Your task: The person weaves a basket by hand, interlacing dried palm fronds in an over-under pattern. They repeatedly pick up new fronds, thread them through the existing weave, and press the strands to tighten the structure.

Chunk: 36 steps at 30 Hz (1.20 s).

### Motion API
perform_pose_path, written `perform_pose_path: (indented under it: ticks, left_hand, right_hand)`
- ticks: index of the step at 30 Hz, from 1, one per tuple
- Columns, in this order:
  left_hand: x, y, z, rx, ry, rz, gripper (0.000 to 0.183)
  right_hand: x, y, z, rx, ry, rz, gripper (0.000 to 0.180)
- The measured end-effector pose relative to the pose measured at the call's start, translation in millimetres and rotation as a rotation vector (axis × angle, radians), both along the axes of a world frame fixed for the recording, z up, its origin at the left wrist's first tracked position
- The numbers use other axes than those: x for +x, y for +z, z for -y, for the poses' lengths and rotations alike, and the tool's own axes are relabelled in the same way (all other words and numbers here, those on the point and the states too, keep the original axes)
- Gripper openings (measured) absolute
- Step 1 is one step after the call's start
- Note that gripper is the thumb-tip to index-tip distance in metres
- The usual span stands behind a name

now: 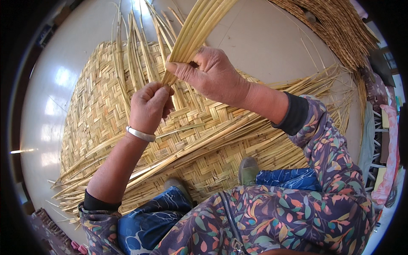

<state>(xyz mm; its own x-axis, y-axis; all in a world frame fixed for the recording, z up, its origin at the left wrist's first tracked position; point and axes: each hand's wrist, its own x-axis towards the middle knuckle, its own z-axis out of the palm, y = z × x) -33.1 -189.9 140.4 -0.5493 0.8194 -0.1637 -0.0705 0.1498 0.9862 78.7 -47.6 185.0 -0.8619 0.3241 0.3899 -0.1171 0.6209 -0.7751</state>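
Observation:
A bundle of flat, pale yellow reed strips (pixel 200 28) rises from my hands toward the top edge of the view. My right hand (pixel 210 75) grips it with the thumb laid across the strips. Just below, my left hand (pixel 149 105) pinches the narrow lower end between thumb and fingers. Under both hands spreads a large woven reed mat (pixel 92 98) in a twill pattern. Several loose strips (pixel 137 54) stick out past its far edge. Long reeds (pixel 197 140) lie crosswise over the mat in front of my feet.
My shoes (pixel 248 170) rest on the mat. A thick bundle of brown stalks (pixel 338 28) lies at the upper right on the smooth pale floor (pixel 255 41). Loose reed ends (pixel 334 83) fan out at the right. A white rack (pixel 377 137) with cloths stands at the far right.

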Motion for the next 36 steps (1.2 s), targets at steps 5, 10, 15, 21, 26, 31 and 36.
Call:
perform_pose_path:
  ticks: [5,10,15,21,26,31,36]
  left_hand:
    - [-9,3,-16,-0.003,0.134,0.282,0.022]
    - [-31,-55,-8,-0.191,0.111,0.313,0.025]
    - [4,-107,4,-0.698,-0.271,0.117,0.022]
    - [-10,-179,-11,-0.565,-0.549,0.026,0.022]
    - [-23,-216,-30,-0.6,-0.48,0.024,0.026]
    - [-31,-232,-53,-0.544,-0.484,-0.017,0.031]
    - [-26,-258,-66,-0.477,-0.514,-0.039,0.04]
  right_hand:
    - [-5,-13,1,0.096,0.053,-0.258,0.017]
    - [-10,4,5,0.109,0.146,-0.356,0.016]
    - [-12,-76,-41,-0.006,0.095,0.005,0.023]
    - [-12,-194,-74,-0.088,0.056,0.514,0.042]
    - [-32,-246,-87,-0.036,0.144,0.671,0.048]
    - [-40,-282,-109,-0.154,0.097,0.755,0.049]
    - [-47,-314,-127,-0.218,0.127,0.693,0.039]
